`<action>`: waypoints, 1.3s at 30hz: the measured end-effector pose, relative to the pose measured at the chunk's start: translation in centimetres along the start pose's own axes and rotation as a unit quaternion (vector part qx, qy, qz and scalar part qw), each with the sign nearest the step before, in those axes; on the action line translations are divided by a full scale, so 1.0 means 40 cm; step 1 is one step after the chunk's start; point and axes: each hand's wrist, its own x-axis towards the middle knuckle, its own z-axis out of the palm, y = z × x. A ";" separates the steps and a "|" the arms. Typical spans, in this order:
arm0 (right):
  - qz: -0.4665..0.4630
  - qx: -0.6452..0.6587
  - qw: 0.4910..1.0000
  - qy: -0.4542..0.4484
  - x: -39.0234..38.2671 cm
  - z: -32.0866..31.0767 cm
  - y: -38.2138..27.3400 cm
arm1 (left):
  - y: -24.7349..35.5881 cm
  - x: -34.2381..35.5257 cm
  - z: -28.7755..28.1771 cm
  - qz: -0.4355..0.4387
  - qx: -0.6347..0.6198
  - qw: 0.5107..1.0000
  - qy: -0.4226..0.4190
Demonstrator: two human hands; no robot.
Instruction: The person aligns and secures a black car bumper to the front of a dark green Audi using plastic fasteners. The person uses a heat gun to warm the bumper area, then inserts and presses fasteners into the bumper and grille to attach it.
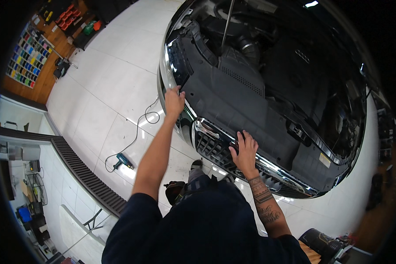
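The car's open engine bay [295, 75] fades into darkness toward the upper right rim, its far parts unreadable; the person's torso hides the lower grille [215, 152] and most of one shoe [196, 165]; the colour sample board [28, 57] and red tools [68, 15] at upper left are too small to make out

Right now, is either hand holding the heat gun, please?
No: the heat gun lies on the floor, while the left hand and right hand rest on the car.
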 end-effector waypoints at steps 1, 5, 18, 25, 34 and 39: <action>0.007 0.002 1.000 -0.002 0.002 -0.001 0.001 | 0.002 0.032 -0.014 0.001 0.010 0.999 -0.041; 0.018 0.012 1.000 -0.004 0.005 -0.009 0.008 | -0.029 0.043 -0.013 0.031 0.017 0.998 -0.057; -0.053 0.146 0.987 0.050 0.290 0.075 -0.171 | -0.044 0.009 -0.024 -0.072 -0.182 0.978 -0.072; -0.057 0.111 0.992 -0.004 0.515 0.177 -0.256 | -0.096 -0.070 -0.003 -0.084 -0.211 0.971 -0.082; -0.233 -0.024 0.964 -0.130 0.686 0.156 -0.284 | -0.110 0.008 -0.058 0.040 -0.267 0.948 -0.167; -0.216 -0.079 0.947 -0.222 0.737 0.163 -0.312 | -0.102 0.050 -0.042 0.062 -0.259 0.952 -0.149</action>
